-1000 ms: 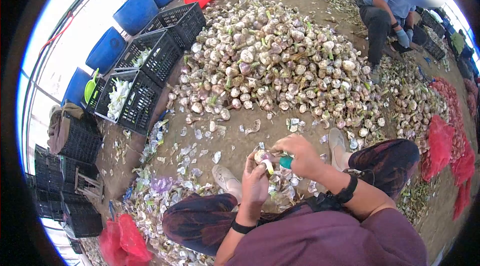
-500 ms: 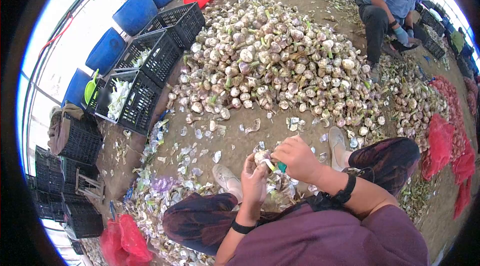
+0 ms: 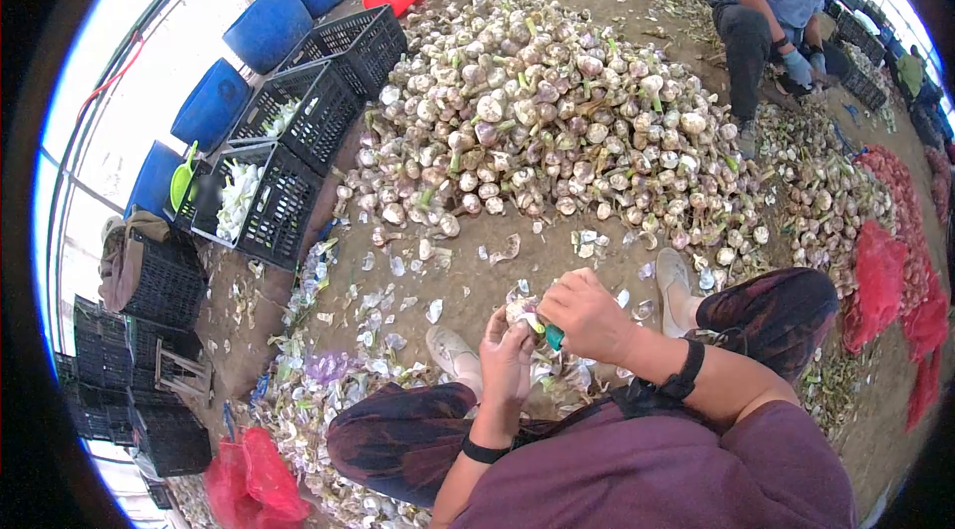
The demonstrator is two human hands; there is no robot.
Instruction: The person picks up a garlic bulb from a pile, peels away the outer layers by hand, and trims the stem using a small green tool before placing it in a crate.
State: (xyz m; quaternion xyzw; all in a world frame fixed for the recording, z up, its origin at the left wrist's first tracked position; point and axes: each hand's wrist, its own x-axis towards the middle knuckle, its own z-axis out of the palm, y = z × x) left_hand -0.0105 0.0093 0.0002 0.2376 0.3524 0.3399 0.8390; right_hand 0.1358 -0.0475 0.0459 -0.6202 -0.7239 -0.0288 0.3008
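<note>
The left hand (image 3: 506,362) pinches a garlic bulb (image 3: 521,310) between thumb and fingers, above the dirt floor (image 3: 453,280) and between the person's knees. The right hand (image 3: 589,318) closes its fingers round a green-handled tool (image 3: 553,336) (only a bit of the green shows) right against the bulb's green stem. Loose skins (image 3: 328,410) litter the ground near both shoes. Beyond the hands rises a big heap of garlic (image 3: 547,121); to its left stand black crates (image 3: 284,201), one holding white pieces (image 3: 239,199). Across the heap, at upper right, a gloved co-worker (image 3: 761,1) sits bent forward.
</note>
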